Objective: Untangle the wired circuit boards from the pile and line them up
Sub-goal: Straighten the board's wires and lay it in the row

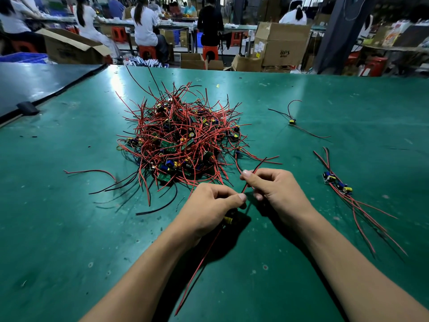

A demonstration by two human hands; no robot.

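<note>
View: head camera, looking forward and down over a bench.
Work surface: a scuffed green bench mat (301, 101) filled the lower part of the view.
Pile: a tangled mound (181, 138) of small green circuit boards with red and black lead wires lay on the mat just beyond the hands, left of centre. Loose wire ends spread from it on all sides.
Left hand: the left hand (209, 205) was low over the mat at the near edge of the pile, with its fingers curled and the thumb pressed toward the fingertips.
Left grip: closed round a small circuit board (228, 219) with a yellow capacitor, only partly visible under the palm. A long red lead (199, 268) trailed from it toward the camera between the forearms.
Right hand: the right hand (276, 189) was just beside the left.
Right grip: thumb and forefinger pinched a thin red wire (248, 183), which ran up past the thumb toward the pile and down toward the left thumb.
Wire origin: it could not be told whether this wire belonged to the held board.
Sorted group: two boards (336, 182) with yellow and blue parts lay close together right of the right hand, their red leads fanned toward the near right.
Single unit: one more wired board (292, 122) lay alone farther back on the right, well apart from the pile.
Left margin: a dark panel (34, 82) adjoined the mat, with a black block (27, 108) at the seam.
Background: brown cardboard boxes (282, 43), seated people (144, 24) at benches and red stools (147, 51).
</note>
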